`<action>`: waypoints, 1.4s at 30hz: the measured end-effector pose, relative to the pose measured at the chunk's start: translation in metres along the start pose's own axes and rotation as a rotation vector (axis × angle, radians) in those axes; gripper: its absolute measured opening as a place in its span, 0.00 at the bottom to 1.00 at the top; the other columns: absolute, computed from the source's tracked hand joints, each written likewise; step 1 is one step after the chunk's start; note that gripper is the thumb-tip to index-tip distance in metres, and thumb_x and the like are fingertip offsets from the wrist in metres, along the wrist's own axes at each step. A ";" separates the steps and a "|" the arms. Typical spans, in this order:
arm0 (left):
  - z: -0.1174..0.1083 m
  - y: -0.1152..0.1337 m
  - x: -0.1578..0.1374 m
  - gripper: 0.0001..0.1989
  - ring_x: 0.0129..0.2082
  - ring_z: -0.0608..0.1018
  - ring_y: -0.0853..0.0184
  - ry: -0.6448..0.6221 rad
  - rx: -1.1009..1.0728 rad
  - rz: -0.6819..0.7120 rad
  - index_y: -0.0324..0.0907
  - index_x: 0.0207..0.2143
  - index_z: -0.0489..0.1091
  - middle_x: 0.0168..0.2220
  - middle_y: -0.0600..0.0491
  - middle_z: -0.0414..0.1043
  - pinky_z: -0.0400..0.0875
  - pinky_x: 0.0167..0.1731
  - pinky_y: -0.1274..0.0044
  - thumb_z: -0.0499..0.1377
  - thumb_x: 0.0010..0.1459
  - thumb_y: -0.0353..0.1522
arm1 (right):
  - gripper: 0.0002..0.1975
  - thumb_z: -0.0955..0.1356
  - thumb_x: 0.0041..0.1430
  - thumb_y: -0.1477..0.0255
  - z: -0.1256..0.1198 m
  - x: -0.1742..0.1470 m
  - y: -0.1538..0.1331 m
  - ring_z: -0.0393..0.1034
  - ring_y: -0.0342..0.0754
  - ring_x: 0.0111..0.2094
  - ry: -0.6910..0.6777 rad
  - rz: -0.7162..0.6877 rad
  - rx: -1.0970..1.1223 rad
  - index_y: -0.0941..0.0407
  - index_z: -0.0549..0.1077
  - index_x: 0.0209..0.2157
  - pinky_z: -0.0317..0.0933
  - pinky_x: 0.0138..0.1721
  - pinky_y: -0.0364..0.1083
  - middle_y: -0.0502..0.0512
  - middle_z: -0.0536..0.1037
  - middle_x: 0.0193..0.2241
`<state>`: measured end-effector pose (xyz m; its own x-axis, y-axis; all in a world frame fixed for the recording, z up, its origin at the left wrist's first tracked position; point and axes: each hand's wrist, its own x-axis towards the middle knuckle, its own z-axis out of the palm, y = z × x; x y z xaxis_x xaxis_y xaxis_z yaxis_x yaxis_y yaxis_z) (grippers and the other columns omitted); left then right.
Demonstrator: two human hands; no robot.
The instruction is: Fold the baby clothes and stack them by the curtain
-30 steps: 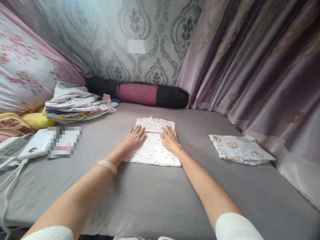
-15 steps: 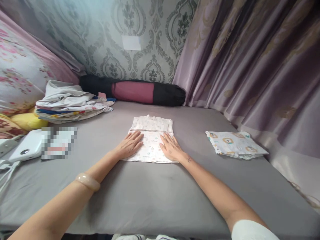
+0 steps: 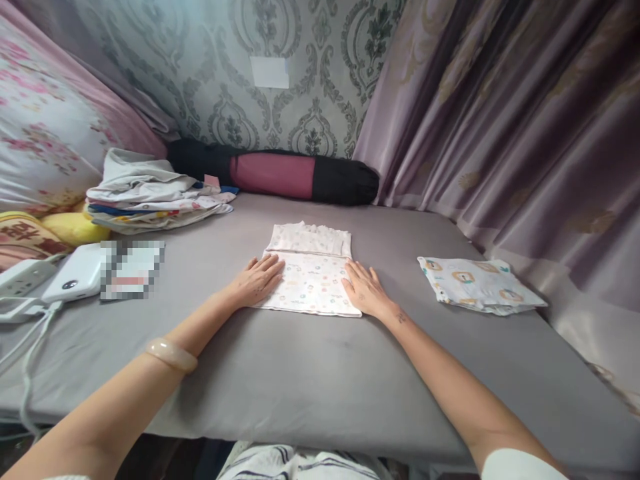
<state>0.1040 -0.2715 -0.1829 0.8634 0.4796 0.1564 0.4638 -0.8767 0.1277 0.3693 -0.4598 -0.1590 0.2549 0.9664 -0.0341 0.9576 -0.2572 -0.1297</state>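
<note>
A small white garment with a faint coloured print lies flat on the grey sheet, its far end folded over in a band. My left hand rests flat on its left edge, fingers stretched out. Along the right edge lies my right hand, palm down with fingers extended, partly on the cloth and partly on the sheet. Neither hand grips anything. A pale bangle circles my left forearm.
At right lies a folded white cloth with animal print. Back left is a pile of clothes. A black and maroon roll lies along the wall. A white power bank, power strip and cables are at left.
My hands have moved apart, from the garment's surface out to its side edges, the right hand further. The view has tilted down slightly, showing more of the sheet's front edge.
</note>
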 end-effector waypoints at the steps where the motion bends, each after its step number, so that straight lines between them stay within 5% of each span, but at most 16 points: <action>1: -0.002 0.002 -0.002 0.25 0.65 0.59 0.57 0.003 -0.002 0.005 0.47 0.62 0.61 0.64 0.46 0.60 0.51 0.63 0.59 0.40 0.68 0.42 | 0.29 0.52 0.68 0.64 0.000 -0.001 0.001 0.41 0.53 0.68 -0.004 -0.003 -0.002 0.59 0.53 0.66 0.35 0.66 0.60 0.58 0.49 0.68; 11: -0.039 0.051 -0.017 0.19 0.51 0.74 0.62 -0.047 -0.267 0.303 0.47 0.47 0.74 0.52 0.48 0.72 0.62 0.55 0.69 0.49 0.66 0.45 | 0.23 0.55 0.67 0.71 -0.012 -0.020 -0.022 0.51 0.48 0.65 -0.015 -0.227 0.098 0.56 0.65 0.60 0.40 0.66 0.55 0.57 0.61 0.64; 19: -0.036 0.066 -0.020 0.16 0.41 0.74 0.65 -0.075 -0.340 0.332 0.45 0.41 0.76 0.40 0.49 0.73 0.67 0.42 0.75 0.52 0.65 0.43 | 0.19 0.56 0.69 0.70 -0.020 -0.041 -0.059 0.59 0.48 0.61 -0.014 -0.439 0.214 0.52 0.72 0.53 0.52 0.61 0.48 0.54 0.69 0.58; 33: -0.032 0.081 -0.019 0.16 0.35 0.71 0.65 -0.008 -0.066 0.400 0.40 0.33 0.70 0.34 0.49 0.70 0.66 0.38 0.74 0.45 0.68 0.32 | 0.05 0.67 0.64 0.70 -0.020 -0.042 -0.073 0.67 0.49 0.45 0.070 -0.421 0.208 0.55 0.74 0.39 0.61 0.48 0.47 0.54 0.74 0.41; 42: -0.033 0.079 -0.017 0.16 0.36 0.73 0.65 -0.049 -0.168 0.335 0.40 0.36 0.69 0.34 0.49 0.70 0.66 0.35 0.75 0.48 0.67 0.41 | 0.11 0.60 0.69 0.75 -0.013 -0.038 -0.073 0.67 0.48 0.42 0.139 -0.467 0.014 0.56 0.73 0.36 0.60 0.43 0.46 0.55 0.75 0.39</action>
<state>0.1193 -0.3479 -0.1433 0.9721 0.1613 0.1700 0.1186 -0.9643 0.2367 0.2916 -0.4780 -0.1356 -0.1853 0.9689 0.1640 0.9722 0.2050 -0.1132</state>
